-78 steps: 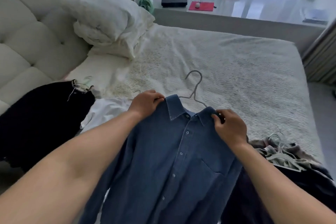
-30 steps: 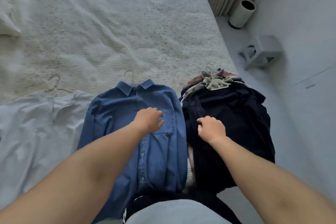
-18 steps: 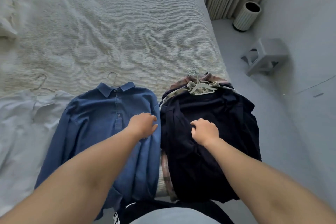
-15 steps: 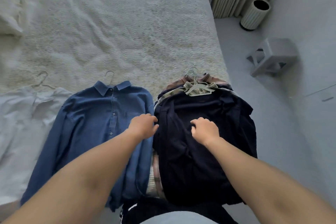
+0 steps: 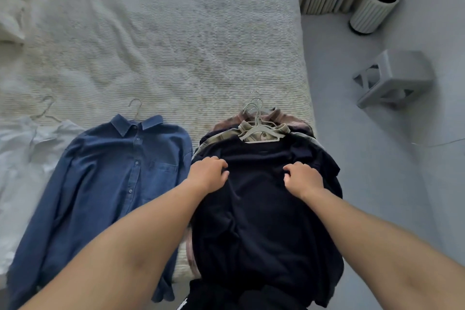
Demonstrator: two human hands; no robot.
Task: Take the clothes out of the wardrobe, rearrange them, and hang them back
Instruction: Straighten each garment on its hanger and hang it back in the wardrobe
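**Blues, Blacks and Pale Greys on the Bed**

The bedspread [image 5: 176,45] is off-white with a fine ribbed weave. On it lie a white shirt [image 5: 22,158], a denim-blue shirt [image 5: 100,184] and a near-black garment [image 5: 264,209] topping a pile where pink-brown plaid [image 5: 289,118] and olive-beige cloth [image 5: 254,136] peek out. The hangers [image 5: 259,131] are pale grey. The floor [image 5: 377,184] is grey; the stool [image 5: 395,78] grey; the ribbed bin [image 5: 372,12] cream.

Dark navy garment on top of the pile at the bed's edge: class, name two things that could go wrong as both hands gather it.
1. The dark navy garment tops several stacked garments whose pale plastic hangers bunch together; lifting may snag the hooks.
2. The pile overhangs the textured cream bedspread edge; the left hand and right hand pulling could slide it off.
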